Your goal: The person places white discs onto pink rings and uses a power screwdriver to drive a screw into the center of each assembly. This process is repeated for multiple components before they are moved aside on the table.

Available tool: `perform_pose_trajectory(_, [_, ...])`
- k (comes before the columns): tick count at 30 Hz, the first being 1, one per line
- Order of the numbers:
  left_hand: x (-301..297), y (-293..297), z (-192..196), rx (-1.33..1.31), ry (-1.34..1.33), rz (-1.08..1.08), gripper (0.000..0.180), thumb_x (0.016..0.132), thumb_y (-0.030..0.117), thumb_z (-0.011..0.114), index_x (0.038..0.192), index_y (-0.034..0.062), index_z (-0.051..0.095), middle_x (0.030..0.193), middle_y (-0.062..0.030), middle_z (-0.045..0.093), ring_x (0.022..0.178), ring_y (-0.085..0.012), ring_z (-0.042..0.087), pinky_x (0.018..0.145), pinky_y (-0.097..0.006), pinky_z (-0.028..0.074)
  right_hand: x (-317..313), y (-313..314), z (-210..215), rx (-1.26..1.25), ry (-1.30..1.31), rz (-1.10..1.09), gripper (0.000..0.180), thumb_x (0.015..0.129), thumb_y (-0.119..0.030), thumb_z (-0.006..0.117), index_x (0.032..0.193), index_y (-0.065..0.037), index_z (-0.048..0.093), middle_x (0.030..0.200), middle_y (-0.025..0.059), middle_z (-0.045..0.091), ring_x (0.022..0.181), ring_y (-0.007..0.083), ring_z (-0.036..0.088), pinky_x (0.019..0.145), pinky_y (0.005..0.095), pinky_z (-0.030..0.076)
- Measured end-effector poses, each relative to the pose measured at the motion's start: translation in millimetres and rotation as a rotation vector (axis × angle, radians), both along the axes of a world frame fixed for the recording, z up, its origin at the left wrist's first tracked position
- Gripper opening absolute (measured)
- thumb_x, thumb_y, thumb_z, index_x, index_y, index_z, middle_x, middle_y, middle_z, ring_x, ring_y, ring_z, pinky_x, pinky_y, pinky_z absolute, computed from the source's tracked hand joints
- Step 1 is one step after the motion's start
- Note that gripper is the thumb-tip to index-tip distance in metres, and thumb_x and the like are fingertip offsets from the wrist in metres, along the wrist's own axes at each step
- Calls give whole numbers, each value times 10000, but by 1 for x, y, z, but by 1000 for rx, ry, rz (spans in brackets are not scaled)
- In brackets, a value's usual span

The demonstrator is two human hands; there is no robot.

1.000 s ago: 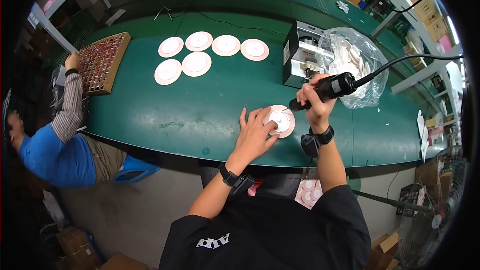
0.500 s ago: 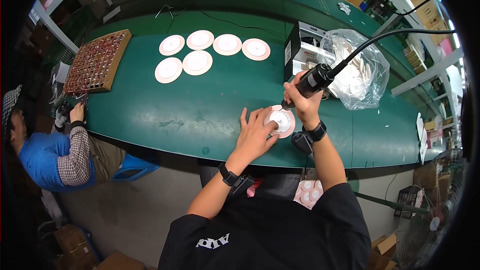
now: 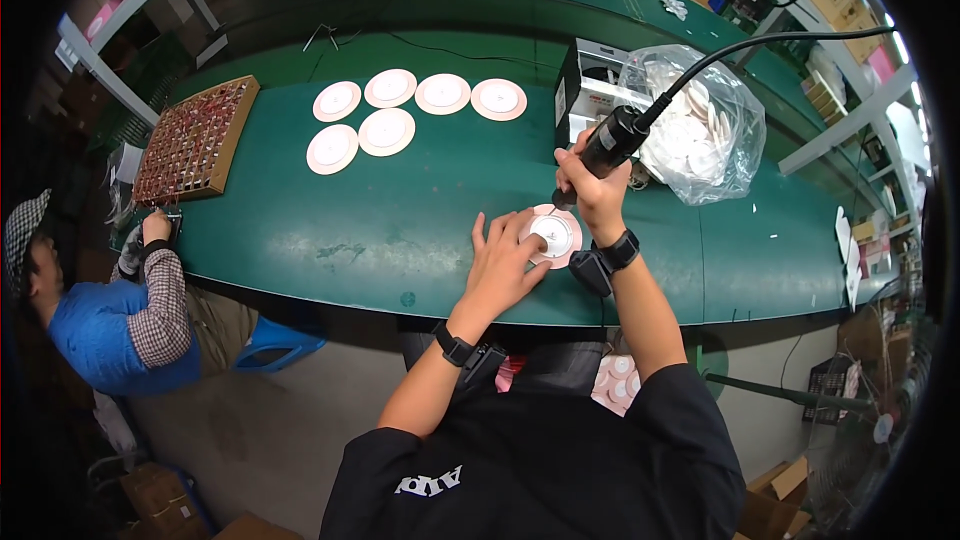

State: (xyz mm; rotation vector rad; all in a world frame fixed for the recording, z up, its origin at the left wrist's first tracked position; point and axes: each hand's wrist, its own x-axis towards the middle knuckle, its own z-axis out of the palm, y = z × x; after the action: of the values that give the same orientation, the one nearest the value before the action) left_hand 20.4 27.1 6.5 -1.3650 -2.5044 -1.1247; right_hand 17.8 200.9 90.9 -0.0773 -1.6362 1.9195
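Note:
A round disc with a pink rim and white centre [image 3: 561, 237] lies on the green table in front of me. My left hand [image 3: 507, 258] holds it against the table, its fingertips on the disc's left side and face. My right hand [image 3: 598, 197] is wrapped around a black corded electric screwdriver [image 3: 612, 143], tilted, with its tip down at the disc's far edge. Whatever sits under the tip is too small to make out. Several similar discs [image 3: 386, 132] lie in two rows farther off to the left.
Behind my right hand stand an open black box [image 3: 577, 90] and a clear plastic bag of white round parts [image 3: 690, 155]. The screwdriver's cable [image 3: 760, 39] runs up to the right. At left are a shallow cardboard tray of small reddish parts [image 3: 195, 140] and a seated co-worker [image 3: 120, 330].
The whole view has shifted slightly. Both hands keep their hold, and the screwdriver tip stays at the disc's far edge.

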Motion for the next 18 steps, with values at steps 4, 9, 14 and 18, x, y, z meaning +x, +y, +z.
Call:
perform_pose_trajectory(4, [1, 4, 1, 0, 8, 7, 350, 812, 277, 794, 1091, 108, 669, 1438, -113, 543, 1334, -330, 486, 1178, -664, 201, 2, 7, 4, 24, 4, -21, 218, 875, 51, 708, 1014, -25, 558, 736, 28, 563, 532, 123, 537, 533, 297, 458])
perform_pose_trajectory(9, [4, 7, -3, -29, 64, 4, 471, 807, 305, 804, 1187, 64, 661, 1466, -136, 525, 1343, -347, 480, 1177, -655, 224, 59, 11, 28, 22, 112, -113, 281, 893, 51, 678, 1144, -14, 569, 712, 9, 535, 522, 115, 510, 526, 295, 441])
perform_pose_trajectory(14, [36, 33, -10, -19, 55, -215, 568, 793, 380, 809, 1236, 58, 659, 1469, -201, 508, 1353, -406, 462, 1162, -645, 286, 162, -7, 44, -144, 331, 96, 349, 904, -36, 640, 1207, -29, 467, 644, 7, 452, 483, 119, 449, 513, 296, 426])
perform_pose_trajectory(18, [51, 56, 12, -4, 77, -370, 526, 797, 397, 799, 1195, 77, 675, 1449, -221, 531, 1339, -426, 480, 1152, -582, 340, 199, -16, 61, -16, 445, 55, 361, 883, -34, 646, 1185, -32, 447, 643, 18, 458, 478, 124, 447, 514, 293, 425])
